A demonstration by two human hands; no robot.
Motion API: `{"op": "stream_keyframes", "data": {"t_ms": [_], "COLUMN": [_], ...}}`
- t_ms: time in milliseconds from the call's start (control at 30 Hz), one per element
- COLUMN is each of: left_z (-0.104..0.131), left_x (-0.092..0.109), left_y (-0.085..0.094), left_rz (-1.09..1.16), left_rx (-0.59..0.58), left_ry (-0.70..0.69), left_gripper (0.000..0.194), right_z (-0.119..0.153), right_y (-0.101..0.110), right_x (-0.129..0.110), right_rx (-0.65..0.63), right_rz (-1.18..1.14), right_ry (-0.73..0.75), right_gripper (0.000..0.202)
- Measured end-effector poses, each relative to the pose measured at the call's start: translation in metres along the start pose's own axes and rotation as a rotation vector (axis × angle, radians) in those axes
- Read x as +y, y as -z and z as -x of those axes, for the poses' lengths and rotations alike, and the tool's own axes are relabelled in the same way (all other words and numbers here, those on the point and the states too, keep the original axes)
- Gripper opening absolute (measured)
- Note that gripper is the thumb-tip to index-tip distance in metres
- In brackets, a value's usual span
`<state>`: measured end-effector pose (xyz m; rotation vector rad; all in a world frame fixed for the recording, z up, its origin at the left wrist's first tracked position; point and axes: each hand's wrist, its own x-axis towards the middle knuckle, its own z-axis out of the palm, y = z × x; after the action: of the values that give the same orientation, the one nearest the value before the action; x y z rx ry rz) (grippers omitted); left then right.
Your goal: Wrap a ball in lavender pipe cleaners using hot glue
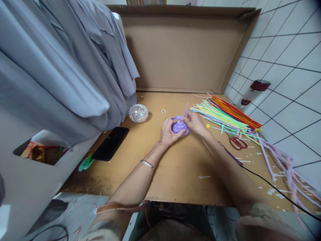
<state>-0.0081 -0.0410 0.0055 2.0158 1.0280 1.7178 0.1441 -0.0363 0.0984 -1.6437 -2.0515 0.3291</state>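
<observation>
A small round purple piece (179,127), wound in rings from what looks like pipe cleaner, is held just above or on the wooden table. My left hand (167,132) is closed around its left side, thumb along the near edge. At its upper right, the fingers of my right hand (195,122) pinch a purple pipe cleaner (186,109), whose free end sticks up past the fingertips. A shiny spot shows at the middle of the piece. Behind it lies a small pale curved scrap (164,111).
Colourful pipe cleaners (223,113) lie at right, with red-handled scissors (238,143) and a black cable (273,183) nearby. A clear faceted ball (138,113), a black phone (110,144) and a green clip (86,163) are at left. Cardboard (183,53) stands behind; grey cloth (82,67) hangs left.
</observation>
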Motion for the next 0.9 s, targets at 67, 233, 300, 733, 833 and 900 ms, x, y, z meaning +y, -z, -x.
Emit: {"op": "stream_keyframes", "data": {"t_ms": [67, 233, 300, 733, 833, 900], "left_z": [0.0, 0.0008, 0.0013, 0.0036, 0.0029, 0.0024], "left_x": [0.0008, 0.0036, 0.0047, 0.0045, 0.0006, -0.0019], "left_y": [0.0003, 0.0007, 0.0007, -0.0018, -0.0026, -0.0026], "left_rz": [0.001, 0.001, -0.005, -0.023, -0.031, -0.059], "left_rx": [0.007, 0.02, 0.021, 0.06, 0.09, 0.071], "left_ry": [0.006, -0.002, -0.015, -0.048, -0.041, -0.05], "left_gripper": [0.047, 0.044, 0.041, 0.041, 0.053, 0.06], "right_z": [0.0, -0.0011, -0.0014, 0.0006, 0.0009, 0.001], "right_y": [-0.0003, -0.0017, -0.0023, -0.0044, -0.0042, -0.0034], "right_x": [0.0005, 0.0015, 0.0011, 0.001, -0.0001, -0.001], "right_rx": [0.009, 0.018, 0.022, 0.046, 0.043, 0.032], "right_rz": [0.003, 0.011, 0.014, 0.027, 0.037, 0.041], "right_ry": [0.006, 0.01, 0.004, 0.013, 0.0, -0.005], "right_gripper": [0.01, 0.01, 0.009, 0.008, 0.009, 0.01]}}
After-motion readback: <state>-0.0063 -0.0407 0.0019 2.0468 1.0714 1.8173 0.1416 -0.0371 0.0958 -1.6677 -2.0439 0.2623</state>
